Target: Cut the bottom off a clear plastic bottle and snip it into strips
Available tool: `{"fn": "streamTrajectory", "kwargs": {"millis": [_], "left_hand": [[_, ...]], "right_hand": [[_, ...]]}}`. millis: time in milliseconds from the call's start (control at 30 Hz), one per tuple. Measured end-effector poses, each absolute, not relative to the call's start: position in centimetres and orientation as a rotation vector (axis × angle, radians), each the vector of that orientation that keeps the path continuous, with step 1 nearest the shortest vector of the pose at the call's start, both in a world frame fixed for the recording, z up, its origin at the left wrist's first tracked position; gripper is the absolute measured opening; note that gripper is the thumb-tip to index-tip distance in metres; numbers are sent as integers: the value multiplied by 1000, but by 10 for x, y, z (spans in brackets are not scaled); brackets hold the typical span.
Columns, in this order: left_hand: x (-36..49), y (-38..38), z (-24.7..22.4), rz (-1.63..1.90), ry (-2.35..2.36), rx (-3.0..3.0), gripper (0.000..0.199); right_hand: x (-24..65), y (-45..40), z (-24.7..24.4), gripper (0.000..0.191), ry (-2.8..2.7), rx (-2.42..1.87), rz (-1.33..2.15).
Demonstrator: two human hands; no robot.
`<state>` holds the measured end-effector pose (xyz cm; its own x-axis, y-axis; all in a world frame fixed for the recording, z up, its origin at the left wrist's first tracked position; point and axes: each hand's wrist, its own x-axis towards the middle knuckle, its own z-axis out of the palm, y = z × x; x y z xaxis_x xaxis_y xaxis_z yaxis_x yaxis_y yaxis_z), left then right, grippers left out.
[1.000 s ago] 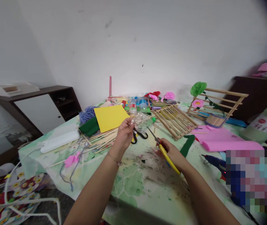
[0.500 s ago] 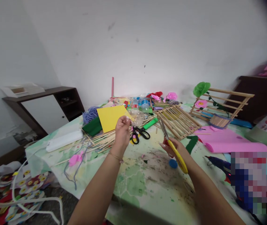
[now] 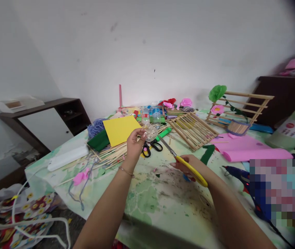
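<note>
My left hand (image 3: pixel 136 142) is closed on a clear plastic piece (image 3: pixel 151 132), pinched between thumb and fingers above the table. Yellow-handled scissors (image 3: pixel 189 168) are in my right hand (image 3: pixel 189 166), its fingers wrapped round the handles. Their blades point up and left, with the tips near the plastic piece but seemingly apart from it. Black-handled scissors (image 3: pixel 156 146) lie on the table just beyond the left hand. A yellow sheet (image 3: pixel 120 129) rests on thin wooden sticks (image 3: pixel 115 155) to the left.
On the right stand a slatted wooden rack (image 3: pixel 244 103) with paper flowers and a pink sheet (image 3: pixel 256 152). A stick panel (image 3: pixel 192 130) lies behind the right hand. Plastic bottles (image 3: pixel 156 116) stand at the back. A glue gun (image 3: pixel 237 174) is at right, yarn (image 3: pixel 95 128) at left.
My right hand has turned the scissors so the blades tip left toward the plastic piece. The left hand still holds the piece. The view has shifted slightly.
</note>
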<state>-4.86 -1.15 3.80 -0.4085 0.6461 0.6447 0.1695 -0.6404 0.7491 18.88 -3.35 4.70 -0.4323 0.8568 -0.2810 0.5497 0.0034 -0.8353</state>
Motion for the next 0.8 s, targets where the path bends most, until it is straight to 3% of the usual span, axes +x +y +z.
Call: {"fn": "streamTrajectory", "kwargs": {"millis": [267,800], "left_hand": [[-57,-9,31,2022,1306,1716,13],[-50,-26,48,2014,1466,1861,5]], "right_hand": [[193,-35,48,51,-1929,-1439,1567],[197,-36,48,50,-2038,-1390,1503]]}}
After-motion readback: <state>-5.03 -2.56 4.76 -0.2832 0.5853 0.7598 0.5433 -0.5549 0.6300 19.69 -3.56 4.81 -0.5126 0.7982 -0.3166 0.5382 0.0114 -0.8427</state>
